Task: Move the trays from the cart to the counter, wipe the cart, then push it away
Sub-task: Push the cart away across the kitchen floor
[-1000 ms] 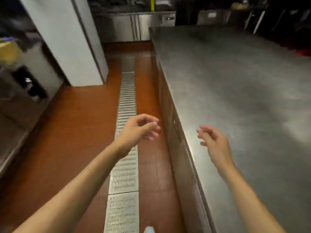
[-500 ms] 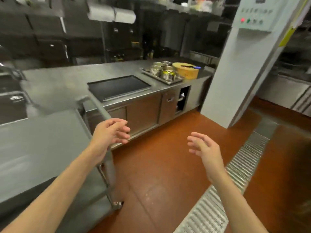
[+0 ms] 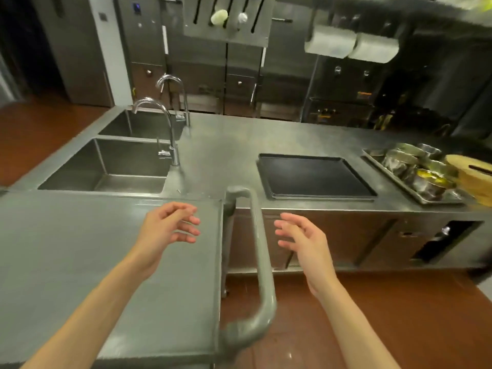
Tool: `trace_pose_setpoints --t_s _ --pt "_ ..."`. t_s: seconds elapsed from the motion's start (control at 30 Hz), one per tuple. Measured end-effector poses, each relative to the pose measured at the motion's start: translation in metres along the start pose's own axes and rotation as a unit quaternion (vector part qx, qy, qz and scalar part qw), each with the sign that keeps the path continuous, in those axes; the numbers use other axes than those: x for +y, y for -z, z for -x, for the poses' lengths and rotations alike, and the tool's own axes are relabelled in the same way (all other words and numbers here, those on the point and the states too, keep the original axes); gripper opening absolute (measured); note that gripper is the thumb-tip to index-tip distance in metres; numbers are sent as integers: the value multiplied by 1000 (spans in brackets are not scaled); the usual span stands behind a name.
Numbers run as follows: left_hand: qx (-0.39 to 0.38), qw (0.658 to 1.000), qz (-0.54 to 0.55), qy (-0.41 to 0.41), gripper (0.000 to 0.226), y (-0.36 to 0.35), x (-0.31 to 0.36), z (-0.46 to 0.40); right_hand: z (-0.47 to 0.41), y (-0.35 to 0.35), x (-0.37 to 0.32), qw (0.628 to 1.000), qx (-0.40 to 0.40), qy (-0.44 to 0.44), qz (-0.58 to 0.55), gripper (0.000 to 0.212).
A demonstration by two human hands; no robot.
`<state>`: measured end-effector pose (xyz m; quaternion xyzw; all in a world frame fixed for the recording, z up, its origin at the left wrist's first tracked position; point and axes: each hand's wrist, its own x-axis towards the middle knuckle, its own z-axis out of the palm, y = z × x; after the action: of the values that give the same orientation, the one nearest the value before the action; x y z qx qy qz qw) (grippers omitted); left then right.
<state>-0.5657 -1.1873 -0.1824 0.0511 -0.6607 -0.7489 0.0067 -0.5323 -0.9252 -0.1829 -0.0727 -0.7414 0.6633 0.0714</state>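
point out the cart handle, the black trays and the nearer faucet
cart handle (image 3: 259,251): head view, middle of the long bar
black trays (image 3: 314,177): head view, flat centre of the top tray
nearer faucet (image 3: 170,129): head view, upright neck

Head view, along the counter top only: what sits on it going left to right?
Near sink with its curved faucet → black trays → metal tray of steel containers → round wooden block, cut off by the right edge.
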Motion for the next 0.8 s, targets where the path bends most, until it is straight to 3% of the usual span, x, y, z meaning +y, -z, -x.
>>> trace_pose_setpoints --t_s 0.17,0.4,0.8 --pt "121 992 22 -4 21 -44 0 -65 -125 1 6 992 -124 -1 -2 18" --pt "241 970 19 -26 15 -68 21 -120 -255 -52 -23 966 -258 -16 -24 19" --pt "432 901 26 31 9 -75 -33 -160 -349 -155 14 869 -492 -37 43 21"
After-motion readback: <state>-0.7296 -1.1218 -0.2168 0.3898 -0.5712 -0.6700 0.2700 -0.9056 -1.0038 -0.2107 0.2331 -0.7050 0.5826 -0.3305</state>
